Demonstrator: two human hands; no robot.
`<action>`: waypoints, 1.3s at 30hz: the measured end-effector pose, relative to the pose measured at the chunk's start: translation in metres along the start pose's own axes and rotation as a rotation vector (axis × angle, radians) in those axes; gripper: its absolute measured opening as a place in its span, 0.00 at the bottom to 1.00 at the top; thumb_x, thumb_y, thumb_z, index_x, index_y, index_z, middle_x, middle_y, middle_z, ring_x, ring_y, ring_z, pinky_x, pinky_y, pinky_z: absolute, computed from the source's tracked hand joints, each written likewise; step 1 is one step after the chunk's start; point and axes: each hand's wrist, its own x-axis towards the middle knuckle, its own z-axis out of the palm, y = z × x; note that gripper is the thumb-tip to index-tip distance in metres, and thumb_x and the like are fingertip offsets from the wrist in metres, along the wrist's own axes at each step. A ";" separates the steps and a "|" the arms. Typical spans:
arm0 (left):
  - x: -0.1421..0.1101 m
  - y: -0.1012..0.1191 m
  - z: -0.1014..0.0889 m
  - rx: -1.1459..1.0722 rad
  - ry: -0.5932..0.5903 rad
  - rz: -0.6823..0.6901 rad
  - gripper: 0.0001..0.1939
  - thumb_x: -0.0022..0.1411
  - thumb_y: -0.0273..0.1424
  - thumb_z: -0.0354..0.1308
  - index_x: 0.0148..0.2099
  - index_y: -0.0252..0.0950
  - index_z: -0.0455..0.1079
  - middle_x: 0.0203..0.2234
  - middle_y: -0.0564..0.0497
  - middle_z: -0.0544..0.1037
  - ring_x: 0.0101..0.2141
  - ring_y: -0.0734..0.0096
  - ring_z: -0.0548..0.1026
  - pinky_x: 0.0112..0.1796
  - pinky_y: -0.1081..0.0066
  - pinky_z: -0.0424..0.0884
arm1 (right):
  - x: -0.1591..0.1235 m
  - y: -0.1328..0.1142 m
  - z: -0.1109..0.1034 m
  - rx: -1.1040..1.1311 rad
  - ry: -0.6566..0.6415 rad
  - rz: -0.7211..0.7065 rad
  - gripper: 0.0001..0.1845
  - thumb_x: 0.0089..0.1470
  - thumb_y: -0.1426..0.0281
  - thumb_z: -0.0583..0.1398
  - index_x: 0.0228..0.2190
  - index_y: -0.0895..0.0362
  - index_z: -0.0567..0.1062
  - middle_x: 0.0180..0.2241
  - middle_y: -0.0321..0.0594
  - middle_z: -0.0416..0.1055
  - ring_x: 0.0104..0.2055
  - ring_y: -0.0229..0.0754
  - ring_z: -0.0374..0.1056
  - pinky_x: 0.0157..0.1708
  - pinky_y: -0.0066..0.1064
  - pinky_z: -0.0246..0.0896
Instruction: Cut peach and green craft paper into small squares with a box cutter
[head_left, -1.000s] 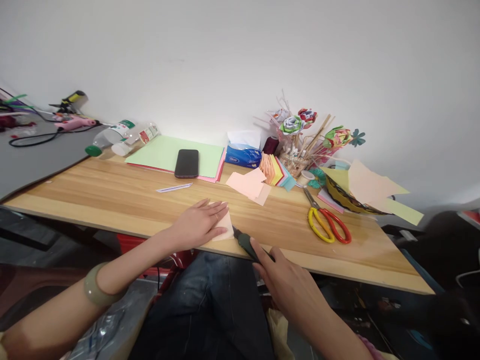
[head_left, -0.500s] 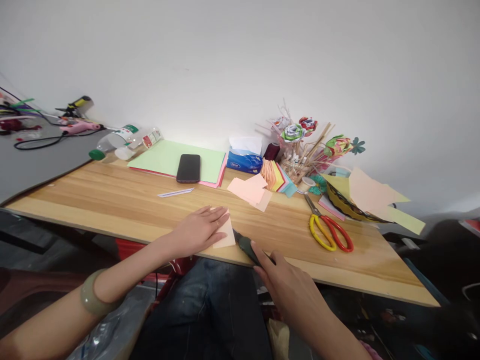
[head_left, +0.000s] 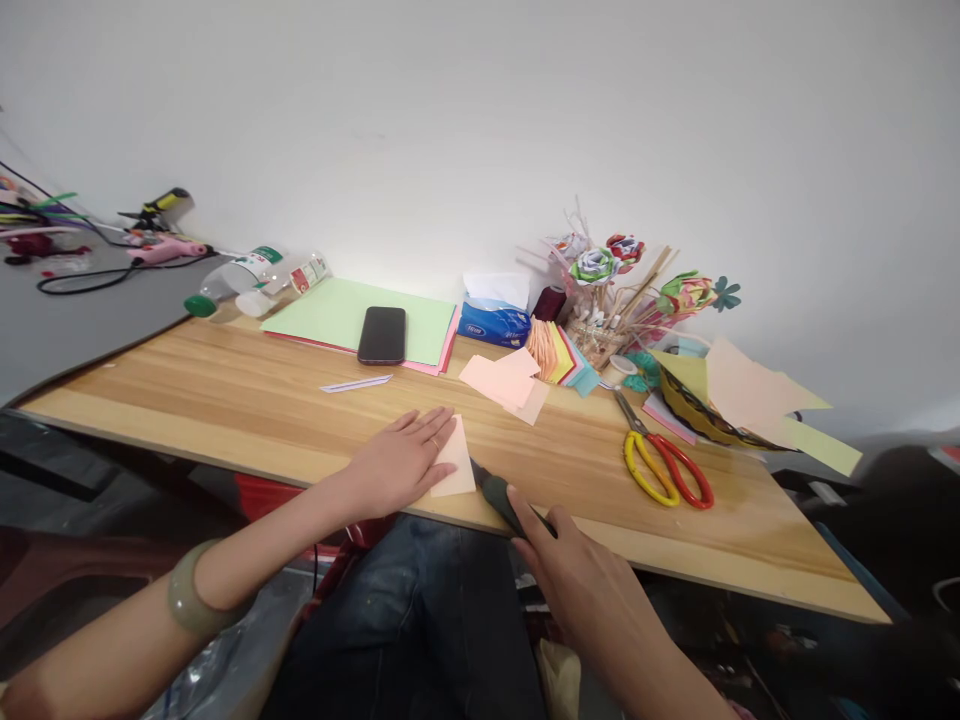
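Observation:
My left hand (head_left: 405,460) lies flat on a pale pink piece of paper (head_left: 456,478) near the front edge of the table, fingers stretched out. Part of the paper is hidden under the palm and fingers. My right hand (head_left: 577,560) is wrapped round the dark green handle of a knife (head_left: 499,495). Its dark blade points at the right edge of the paper, close beside it; whether it touches cannot be made out. Beyond the hands are loose pink paper pieces (head_left: 499,382) and a narrow folded paper strip (head_left: 357,384).
Scissors (head_left: 664,468) with yellow and red handles lie to the right. At the back are a phone (head_left: 382,335) on coloured sheets (head_left: 322,310), a tissue pack (head_left: 493,325), fanned coloured papers (head_left: 559,355), paper flowers (head_left: 596,266) and plastic bottles (head_left: 247,272). A basket (head_left: 694,400) of paper stands right.
The view has shifted slightly. My left hand has slid a little to the left on the paper, so more of the paper shows. The knife stays at its right edge.

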 end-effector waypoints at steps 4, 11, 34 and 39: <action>-0.001 0.000 0.000 -0.002 -0.002 0.004 0.30 0.70 0.42 0.32 0.65 0.28 0.46 0.63 0.40 0.48 0.63 0.63 0.46 0.59 0.62 0.46 | -0.002 -0.001 0.004 -0.030 0.011 0.003 0.25 0.59 0.68 0.53 0.58 0.56 0.61 0.34 0.45 0.72 0.24 0.42 0.72 0.17 0.28 0.63; 0.000 0.001 -0.006 0.029 0.024 0.042 0.25 0.70 0.39 0.32 0.64 0.37 0.51 0.63 0.44 0.53 0.62 0.63 0.51 0.58 0.56 0.46 | -0.002 -0.004 0.003 -0.031 -0.030 0.015 0.25 0.60 0.68 0.52 0.59 0.55 0.59 0.36 0.47 0.71 0.27 0.43 0.73 0.19 0.29 0.65; 0.001 0.000 0.002 0.004 0.047 0.009 0.30 0.69 0.40 0.35 0.66 0.24 0.41 0.64 0.36 0.46 0.63 0.62 0.46 0.60 0.63 0.44 | 0.027 -0.008 -0.007 0.077 -0.163 0.118 0.25 0.62 0.66 0.47 0.60 0.51 0.54 0.39 0.47 0.70 0.35 0.46 0.73 0.26 0.31 0.65; 0.000 -0.001 0.004 -0.043 0.070 0.002 0.31 0.69 0.40 0.36 0.66 0.23 0.38 0.64 0.35 0.45 0.63 0.61 0.47 0.59 0.64 0.46 | 0.037 -0.009 -0.011 0.118 -0.173 0.144 0.25 0.62 0.65 0.47 0.60 0.53 0.54 0.40 0.48 0.70 0.35 0.45 0.72 0.28 0.32 0.64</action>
